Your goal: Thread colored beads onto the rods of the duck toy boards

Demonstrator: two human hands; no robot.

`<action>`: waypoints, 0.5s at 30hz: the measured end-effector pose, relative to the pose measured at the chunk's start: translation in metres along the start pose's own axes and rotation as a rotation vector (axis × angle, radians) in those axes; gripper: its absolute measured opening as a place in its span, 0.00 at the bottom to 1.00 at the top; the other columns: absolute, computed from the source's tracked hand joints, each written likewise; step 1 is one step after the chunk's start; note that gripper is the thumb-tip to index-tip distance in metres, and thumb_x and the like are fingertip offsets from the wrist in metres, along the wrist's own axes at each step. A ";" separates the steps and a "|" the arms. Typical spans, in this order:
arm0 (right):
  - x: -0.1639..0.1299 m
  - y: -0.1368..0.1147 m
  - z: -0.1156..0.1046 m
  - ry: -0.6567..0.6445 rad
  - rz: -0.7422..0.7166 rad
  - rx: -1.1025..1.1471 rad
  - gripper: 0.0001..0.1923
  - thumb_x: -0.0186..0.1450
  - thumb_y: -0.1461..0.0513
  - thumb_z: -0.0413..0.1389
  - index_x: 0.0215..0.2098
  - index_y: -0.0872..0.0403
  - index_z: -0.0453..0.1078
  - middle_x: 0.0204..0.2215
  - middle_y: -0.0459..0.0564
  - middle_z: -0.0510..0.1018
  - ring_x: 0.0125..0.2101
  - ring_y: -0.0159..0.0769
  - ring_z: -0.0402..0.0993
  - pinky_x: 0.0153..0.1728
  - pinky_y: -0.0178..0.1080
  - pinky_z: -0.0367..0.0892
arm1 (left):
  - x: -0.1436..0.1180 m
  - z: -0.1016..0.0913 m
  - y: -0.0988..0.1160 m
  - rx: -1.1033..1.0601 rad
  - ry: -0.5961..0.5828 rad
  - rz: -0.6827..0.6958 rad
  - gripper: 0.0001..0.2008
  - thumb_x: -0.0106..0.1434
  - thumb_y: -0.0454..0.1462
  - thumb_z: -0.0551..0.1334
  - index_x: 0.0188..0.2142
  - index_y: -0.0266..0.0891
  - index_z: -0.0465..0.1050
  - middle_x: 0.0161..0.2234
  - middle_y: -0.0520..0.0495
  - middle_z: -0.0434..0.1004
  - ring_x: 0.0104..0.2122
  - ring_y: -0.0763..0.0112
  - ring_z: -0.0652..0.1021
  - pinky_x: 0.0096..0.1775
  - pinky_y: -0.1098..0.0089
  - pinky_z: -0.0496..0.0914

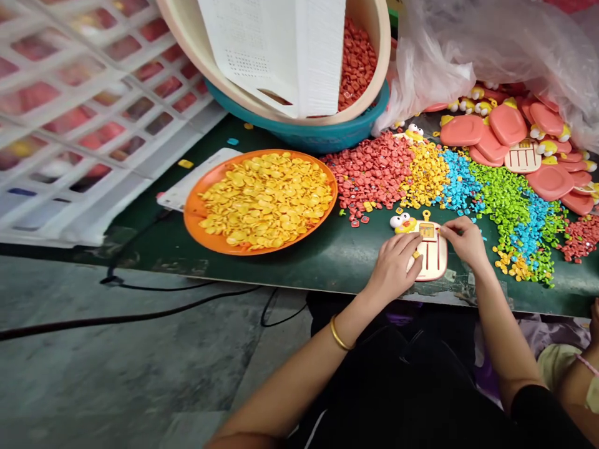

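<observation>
1. Head view: a toy board, pale with red slots and a yellow duck head at its far left corner, lies flat near the front edge of the green bench.
2. The left hand rests on the board's left side, fingers curled down onto it and pinning it; a gold bangle sits on that wrist.
3. The right hand is at the board's far right corner, fingertips pinched together on a small piece too tiny to make out.
4. Just beyond the board lie loose heaps of small plastic pieces: red, yellow, blue and green, running left to right.
5. To the left, an orange plate is heaped with yellow discs.
6. At the far right, pink toy boards are piled partly under a clear plastic bag.
7. Far centre, a cream basin of red pieces sits in a teal basin.
8. A white crate fills the left.
</observation>
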State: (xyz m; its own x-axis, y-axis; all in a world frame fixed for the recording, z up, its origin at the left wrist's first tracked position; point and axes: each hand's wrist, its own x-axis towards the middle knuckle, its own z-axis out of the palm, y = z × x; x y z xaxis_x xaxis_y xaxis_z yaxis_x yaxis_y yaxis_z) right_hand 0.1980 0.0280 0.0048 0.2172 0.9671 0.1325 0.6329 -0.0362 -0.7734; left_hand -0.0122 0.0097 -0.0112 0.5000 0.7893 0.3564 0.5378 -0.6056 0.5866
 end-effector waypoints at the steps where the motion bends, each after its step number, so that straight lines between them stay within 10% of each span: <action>1: -0.005 0.000 0.002 0.032 0.011 0.017 0.09 0.62 0.56 0.58 0.31 0.53 0.76 0.31 0.49 0.74 0.31 0.36 0.69 0.37 0.40 0.68 | 0.001 0.000 -0.001 -0.021 -0.001 0.001 0.19 0.70 0.39 0.54 0.58 0.38 0.68 0.57 0.40 0.73 0.58 0.56 0.70 0.58 0.55 0.65; 15: -0.030 -0.005 0.003 -0.028 -0.217 -0.188 0.13 0.68 0.62 0.52 0.41 0.50 0.79 0.37 0.54 0.74 0.41 0.42 0.71 0.44 0.43 0.70 | -0.004 0.003 -0.004 -0.186 0.010 0.155 0.15 0.71 0.35 0.54 0.55 0.42 0.70 0.51 0.43 0.78 0.55 0.63 0.75 0.62 0.51 0.64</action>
State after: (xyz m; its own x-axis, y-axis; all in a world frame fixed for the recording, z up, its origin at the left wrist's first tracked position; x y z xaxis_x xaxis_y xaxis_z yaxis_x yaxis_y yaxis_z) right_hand 0.1858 0.0000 0.0030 0.0425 0.9638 0.2633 0.7894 0.1291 -0.6001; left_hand -0.0144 0.0085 -0.0167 0.5593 0.6901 0.4592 0.3207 -0.6910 0.6478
